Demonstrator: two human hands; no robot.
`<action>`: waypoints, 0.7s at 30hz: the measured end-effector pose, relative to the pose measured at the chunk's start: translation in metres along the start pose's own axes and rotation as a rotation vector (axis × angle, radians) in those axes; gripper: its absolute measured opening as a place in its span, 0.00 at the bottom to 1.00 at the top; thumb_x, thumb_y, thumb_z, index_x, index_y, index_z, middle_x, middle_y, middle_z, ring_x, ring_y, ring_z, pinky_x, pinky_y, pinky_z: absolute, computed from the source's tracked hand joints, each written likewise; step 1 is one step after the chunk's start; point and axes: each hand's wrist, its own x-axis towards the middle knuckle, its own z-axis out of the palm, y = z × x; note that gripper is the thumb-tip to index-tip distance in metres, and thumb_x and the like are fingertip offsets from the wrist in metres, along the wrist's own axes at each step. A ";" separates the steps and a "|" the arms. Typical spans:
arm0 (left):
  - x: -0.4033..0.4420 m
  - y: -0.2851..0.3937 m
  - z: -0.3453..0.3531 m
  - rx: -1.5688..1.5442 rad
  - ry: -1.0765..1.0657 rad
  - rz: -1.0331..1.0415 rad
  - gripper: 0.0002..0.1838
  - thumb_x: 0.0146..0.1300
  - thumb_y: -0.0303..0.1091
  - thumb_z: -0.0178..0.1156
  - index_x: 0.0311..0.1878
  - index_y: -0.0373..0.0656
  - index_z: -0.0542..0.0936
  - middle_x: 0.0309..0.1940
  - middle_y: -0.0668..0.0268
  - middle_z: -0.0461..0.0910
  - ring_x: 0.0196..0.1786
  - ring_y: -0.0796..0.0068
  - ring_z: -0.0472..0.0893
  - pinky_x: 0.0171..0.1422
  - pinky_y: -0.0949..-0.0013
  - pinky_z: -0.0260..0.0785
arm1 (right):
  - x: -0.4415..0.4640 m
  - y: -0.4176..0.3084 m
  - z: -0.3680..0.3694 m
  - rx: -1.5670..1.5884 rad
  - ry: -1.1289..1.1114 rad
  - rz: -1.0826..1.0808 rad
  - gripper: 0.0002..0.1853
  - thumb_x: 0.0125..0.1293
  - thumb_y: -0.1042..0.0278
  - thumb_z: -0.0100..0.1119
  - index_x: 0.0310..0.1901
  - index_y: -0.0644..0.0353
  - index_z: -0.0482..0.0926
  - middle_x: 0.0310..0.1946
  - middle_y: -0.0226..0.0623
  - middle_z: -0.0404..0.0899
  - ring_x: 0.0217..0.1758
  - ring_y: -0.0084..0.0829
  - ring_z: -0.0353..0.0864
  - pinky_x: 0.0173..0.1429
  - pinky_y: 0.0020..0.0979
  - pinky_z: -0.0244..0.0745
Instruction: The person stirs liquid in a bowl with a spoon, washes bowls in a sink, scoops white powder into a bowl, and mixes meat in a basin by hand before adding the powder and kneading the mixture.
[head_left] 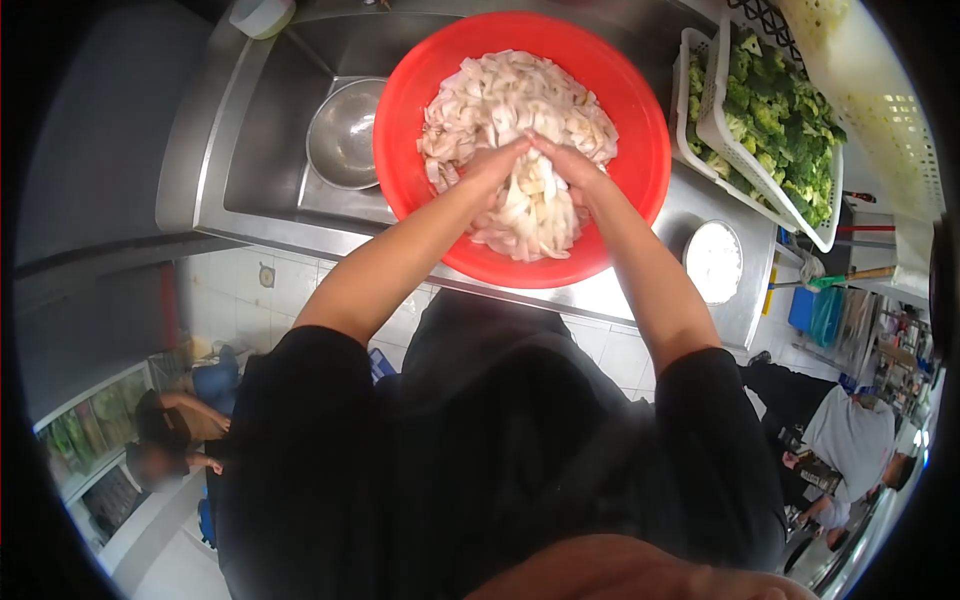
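Note:
A wide red basin (pixel 640 130) rests on the steel counter at the sink's edge. Inside it lies a heap of pale, pinkish-white raw strips (pixel 520 85), whose exact kind I cannot make out. My left hand (pixel 500 165) and my right hand (pixel 566 160) press in from either side, fingertips meeting near the middle of the heap. Between and below the palms a clump of strips is gathered. The fingers look bent inward around it, partly hidden and a little blurred.
Left of the basin, a metal bowl (pixel 340 145) sits in the steel sink (pixel 265 150). White baskets (pixel 745 160) with broccoli (pixel 780 120) stand at right, near a round container of white contents (pixel 713 262). Other people (pixel 850 440) are at lower right and lower left.

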 end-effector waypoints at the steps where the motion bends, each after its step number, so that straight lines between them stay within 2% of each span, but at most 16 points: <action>1: 0.026 -0.005 0.007 -0.183 -0.060 0.005 0.31 0.60 0.45 0.65 0.58 0.30 0.73 0.52 0.50 0.78 0.49 0.61 0.81 0.48 0.57 0.78 | 0.002 -0.002 0.003 0.165 -0.045 -0.029 0.30 0.63 0.51 0.64 0.58 0.68 0.72 0.50 0.49 0.77 0.54 0.36 0.79 0.51 0.36 0.81; 3: 0.030 0.009 0.008 -0.480 -0.184 -0.024 0.21 0.59 0.38 0.63 0.49 0.31 0.78 0.38 0.55 0.82 0.37 0.63 0.83 0.40 0.58 0.80 | -0.001 -0.010 0.007 0.330 -0.142 -0.137 0.24 0.62 0.58 0.66 0.52 0.70 0.77 0.42 0.44 0.83 0.46 0.34 0.84 0.49 0.35 0.82; 5: 0.026 0.023 0.001 -0.562 -0.275 0.006 0.20 0.57 0.37 0.64 0.46 0.29 0.79 0.37 0.54 0.82 0.34 0.64 0.83 0.36 0.59 0.79 | -0.003 -0.021 0.004 0.306 -0.157 -0.251 0.21 0.58 0.67 0.69 0.50 0.71 0.78 0.40 0.43 0.83 0.40 0.35 0.85 0.45 0.35 0.83; 6: 0.025 0.020 -0.002 -0.647 -0.363 0.036 0.20 0.55 0.36 0.66 0.44 0.26 0.80 0.36 0.53 0.83 0.30 0.64 0.83 0.32 0.59 0.79 | -0.008 -0.027 0.003 0.308 -0.157 -0.237 0.21 0.58 0.67 0.69 0.50 0.71 0.78 0.40 0.43 0.83 0.40 0.35 0.85 0.45 0.35 0.83; 7: 0.026 0.022 -0.007 -0.531 -0.238 0.167 0.16 0.56 0.33 0.66 0.41 0.28 0.82 0.33 0.55 0.83 0.30 0.65 0.83 0.31 0.60 0.78 | -0.011 -0.040 -0.001 0.302 -0.080 -0.329 0.19 0.59 0.68 0.68 0.49 0.70 0.78 0.40 0.42 0.83 0.40 0.34 0.85 0.44 0.36 0.83; 9: 0.022 0.037 -0.020 -0.182 -0.138 0.347 0.12 0.60 0.30 0.63 0.42 0.30 0.81 0.37 0.58 0.83 0.33 0.70 0.84 0.35 0.64 0.79 | -0.026 -0.065 -0.005 0.295 0.098 -0.480 0.16 0.60 0.68 0.68 0.46 0.70 0.79 0.37 0.40 0.83 0.36 0.32 0.84 0.37 0.35 0.80; 10: 0.002 0.050 -0.029 -0.099 -0.116 0.296 0.14 0.61 0.33 0.65 0.44 0.31 0.81 0.39 0.58 0.83 0.35 0.71 0.84 0.35 0.66 0.78 | -0.032 -0.070 -0.006 0.286 0.197 -0.536 0.15 0.60 0.67 0.68 0.43 0.70 0.80 0.34 0.40 0.83 0.32 0.30 0.82 0.32 0.33 0.78; 11: 0.008 0.051 -0.038 -0.051 -0.073 0.432 0.16 0.61 0.36 0.65 0.45 0.32 0.81 0.39 0.58 0.83 0.34 0.71 0.84 0.35 0.66 0.78 | -0.031 -0.069 -0.015 0.165 0.186 -0.743 0.15 0.63 0.62 0.66 0.43 0.68 0.81 0.33 0.37 0.82 0.31 0.28 0.81 0.31 0.31 0.77; 12: 0.010 0.054 -0.048 -0.003 -0.027 0.569 0.18 0.62 0.39 0.66 0.46 0.33 0.81 0.38 0.57 0.83 0.34 0.71 0.84 0.35 0.66 0.78 | -0.038 -0.070 -0.026 -0.001 0.207 -0.564 0.17 0.67 0.55 0.61 0.42 0.65 0.82 0.32 0.36 0.82 0.31 0.26 0.81 0.32 0.30 0.76; 13: 0.008 0.051 -0.058 -0.004 -0.029 0.560 0.18 0.62 0.39 0.66 0.46 0.33 0.81 0.38 0.57 0.83 0.34 0.71 0.84 0.35 0.66 0.78 | -0.049 -0.065 -0.034 -0.216 0.195 -0.489 0.21 0.66 0.51 0.60 0.42 0.66 0.82 0.33 0.38 0.83 0.32 0.28 0.82 0.34 0.31 0.77; 15: -0.009 0.058 -0.073 0.537 0.049 0.283 0.30 0.55 0.50 0.70 0.46 0.28 0.80 0.27 0.55 0.83 0.29 0.65 0.83 0.35 0.64 0.75 | -0.058 -0.048 -0.037 -0.723 0.110 -0.310 0.25 0.65 0.46 0.60 0.43 0.67 0.82 0.37 0.47 0.83 0.39 0.35 0.82 0.44 0.34 0.77; 16: 0.003 0.022 -0.070 0.784 0.076 0.405 0.36 0.54 0.51 0.70 0.56 0.30 0.73 0.30 0.54 0.84 0.33 0.62 0.84 0.38 0.65 0.76 | -0.051 -0.025 -0.037 -1.010 0.033 -0.192 0.26 0.65 0.47 0.61 0.45 0.68 0.82 0.40 0.53 0.82 0.46 0.40 0.82 0.51 0.37 0.76; 17: 0.014 -0.012 -0.066 1.031 0.106 0.533 0.44 0.53 0.52 0.69 0.66 0.31 0.65 0.32 0.53 0.84 0.36 0.59 0.84 0.42 0.67 0.76 | -0.057 -0.005 -0.026 -1.066 -0.113 -0.231 0.27 0.61 0.49 0.65 0.49 0.69 0.79 0.43 0.58 0.81 0.49 0.43 0.81 0.55 0.38 0.74; 18: -0.034 0.000 -0.055 0.930 -0.115 0.285 0.50 0.53 0.50 0.69 0.71 0.35 0.55 0.39 0.51 0.82 0.42 0.57 0.83 0.47 0.67 0.76 | -0.064 0.016 -0.007 -1.119 -0.261 -0.271 0.31 0.56 0.52 0.69 0.54 0.71 0.77 0.46 0.63 0.79 0.52 0.45 0.80 0.59 0.39 0.72; 20: -0.062 -0.002 -0.027 0.815 -0.328 0.037 0.56 0.53 0.47 0.69 0.76 0.38 0.44 0.46 0.48 0.81 0.47 0.54 0.82 0.52 0.67 0.75 | -0.061 0.044 0.027 -0.957 0.016 -0.247 0.36 0.49 0.62 0.71 0.59 0.71 0.71 0.47 0.60 0.78 0.53 0.43 0.80 0.57 0.39 0.74; 21: -0.030 -0.033 -0.016 0.593 -0.249 0.168 0.56 0.52 0.43 0.69 0.76 0.39 0.42 0.51 0.47 0.77 0.50 0.54 0.81 0.51 0.66 0.76 | -0.059 0.047 0.037 -0.895 0.107 -0.244 0.38 0.47 0.65 0.72 0.60 0.71 0.70 0.48 0.59 0.78 0.53 0.42 0.79 0.57 0.38 0.74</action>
